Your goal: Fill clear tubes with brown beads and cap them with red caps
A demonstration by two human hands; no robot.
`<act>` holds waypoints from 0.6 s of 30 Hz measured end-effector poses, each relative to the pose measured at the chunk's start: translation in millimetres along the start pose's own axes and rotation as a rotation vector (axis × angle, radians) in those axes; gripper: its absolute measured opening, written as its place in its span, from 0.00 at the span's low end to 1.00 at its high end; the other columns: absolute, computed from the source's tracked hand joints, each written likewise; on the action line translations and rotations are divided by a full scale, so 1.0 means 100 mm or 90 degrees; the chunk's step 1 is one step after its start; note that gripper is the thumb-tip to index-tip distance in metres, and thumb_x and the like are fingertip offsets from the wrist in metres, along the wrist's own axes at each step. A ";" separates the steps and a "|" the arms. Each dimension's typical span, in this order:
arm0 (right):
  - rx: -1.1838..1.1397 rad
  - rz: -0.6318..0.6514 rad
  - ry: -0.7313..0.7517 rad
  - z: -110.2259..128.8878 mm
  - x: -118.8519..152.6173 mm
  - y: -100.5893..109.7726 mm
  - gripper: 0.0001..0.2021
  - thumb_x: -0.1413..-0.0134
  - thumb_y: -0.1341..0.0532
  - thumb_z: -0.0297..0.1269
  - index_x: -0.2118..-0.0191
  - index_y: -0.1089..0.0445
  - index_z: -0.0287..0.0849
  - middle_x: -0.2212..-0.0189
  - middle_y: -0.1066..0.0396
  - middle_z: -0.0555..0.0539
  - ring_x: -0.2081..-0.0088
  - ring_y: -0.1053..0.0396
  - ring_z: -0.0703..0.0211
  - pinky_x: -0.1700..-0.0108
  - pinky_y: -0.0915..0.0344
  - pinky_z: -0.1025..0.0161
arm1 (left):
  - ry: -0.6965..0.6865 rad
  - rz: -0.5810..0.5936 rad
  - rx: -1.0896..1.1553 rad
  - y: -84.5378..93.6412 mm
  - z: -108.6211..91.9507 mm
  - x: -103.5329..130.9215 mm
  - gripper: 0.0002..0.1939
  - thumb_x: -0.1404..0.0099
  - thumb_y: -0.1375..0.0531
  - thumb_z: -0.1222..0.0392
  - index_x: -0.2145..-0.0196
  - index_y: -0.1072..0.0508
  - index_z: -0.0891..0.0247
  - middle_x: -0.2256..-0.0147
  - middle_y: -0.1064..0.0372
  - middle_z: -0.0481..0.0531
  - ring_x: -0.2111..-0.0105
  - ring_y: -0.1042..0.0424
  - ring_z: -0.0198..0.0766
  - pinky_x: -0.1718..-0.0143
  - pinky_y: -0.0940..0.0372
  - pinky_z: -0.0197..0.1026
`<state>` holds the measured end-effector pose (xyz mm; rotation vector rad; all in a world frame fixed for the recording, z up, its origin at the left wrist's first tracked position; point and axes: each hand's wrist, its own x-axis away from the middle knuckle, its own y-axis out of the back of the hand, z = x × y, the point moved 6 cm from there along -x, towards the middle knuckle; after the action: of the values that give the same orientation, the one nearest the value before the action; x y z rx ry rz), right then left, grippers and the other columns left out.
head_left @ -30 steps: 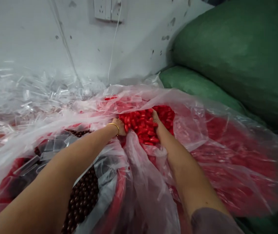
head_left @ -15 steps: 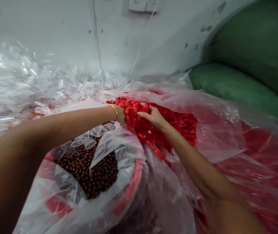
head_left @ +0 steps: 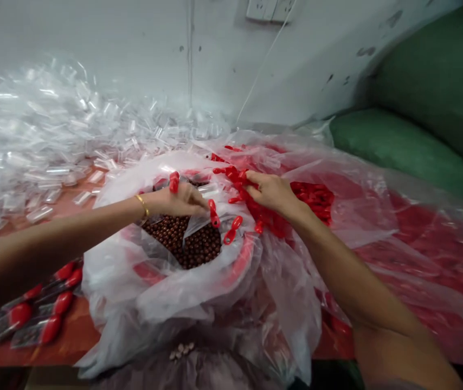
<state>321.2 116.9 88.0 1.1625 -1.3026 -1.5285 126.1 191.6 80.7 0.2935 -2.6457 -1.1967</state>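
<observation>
My left hand [head_left: 180,200], wearing a gold bangle, hovers above a lined tub [head_left: 239,265] of glossy brown beads [head_left: 201,246]. Its fingers are drawn together, with a small red plastic piece [head_left: 213,213] at the fingertips. Another red piece [head_left: 174,182] shows against the back of this hand. On the tub's plastic liner lies a loose red piece [head_left: 232,230]. My right hand [head_left: 272,192] is closed at the edge of a red heap [head_left: 315,199], several red pieces [head_left: 237,176] at its fingertips. Part of its grip is hidden.
Clear plastic tubes [head_left: 52,130] are heaped at the left. Filled tubes with red ends [head_left: 58,309] lie on the red tabletop [head_left: 81,336] at lower left. Plastic sheeting [head_left: 418,260] covers red pieces at right. Behind stand green sacks [head_left: 402,146] and a wall with sockets [head_left: 270,10].
My left hand has drawn back leftward from the red heap to above the bead tub. My right hand stays by the heap. Red pieces now lie on the tub's liner, and the view has shifted.
</observation>
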 end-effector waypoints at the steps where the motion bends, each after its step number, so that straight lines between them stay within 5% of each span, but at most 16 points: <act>1: 0.013 -0.015 -0.019 0.05 -0.01 0.02 0.16 0.42 0.46 0.37 0.52 0.27 0.44 0.54 0.25 0.42 0.53 0.28 0.45 0.56 0.34 0.57 | 0.040 0.023 0.046 -0.03 0.05 0.00 0.13 0.40 0.42 0.58 0.60 0.23 0.66 0.63 0.23 0.54 0.66 0.27 0.37 0.64 0.33 0.36; 6: 0.045 -0.047 -0.020 0.32 -0.07 0.10 0.15 0.43 0.48 0.36 0.57 0.26 0.40 0.55 0.27 0.38 0.55 0.29 0.44 0.58 0.36 0.56 | 0.178 0.302 0.211 -0.44 -0.01 0.10 0.22 0.37 0.46 0.45 0.65 0.24 0.69 0.68 0.23 0.57 0.76 0.28 0.35 0.73 0.34 0.37; 8: 0.041 -0.026 -0.028 0.36 -0.04 0.13 0.15 0.43 0.49 0.35 0.59 0.26 0.40 0.55 0.27 0.38 0.56 0.29 0.44 0.58 0.36 0.55 | 0.171 0.342 0.167 -0.47 -0.08 0.21 0.21 0.37 0.47 0.45 0.66 0.24 0.67 0.69 0.23 0.55 0.78 0.30 0.33 0.73 0.34 0.37; 14: -0.156 -0.090 -0.003 0.54 0.51 0.22 0.14 0.47 0.47 0.38 0.61 0.26 0.46 0.74 0.26 0.47 0.72 0.31 0.56 0.69 0.40 0.62 | 0.126 0.002 -0.259 0.09 0.09 0.71 0.11 0.40 0.45 0.59 0.70 0.24 0.64 0.73 0.25 0.50 0.75 0.32 0.33 0.70 0.41 0.35; 18: -0.265 0.044 0.130 0.95 0.85 -0.14 0.11 0.48 0.47 0.39 0.71 0.27 0.47 0.79 0.30 0.50 0.77 0.35 0.60 0.74 0.44 0.64 | 0.137 -0.007 -0.369 -0.02 0.26 0.95 0.10 0.43 0.46 0.64 0.70 0.24 0.64 0.70 0.25 0.54 0.70 0.29 0.40 0.68 0.39 0.39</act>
<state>207.3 62.1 66.3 0.9625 -0.8296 -1.4961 28.2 182.6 73.6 0.3063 -2.0090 -1.7494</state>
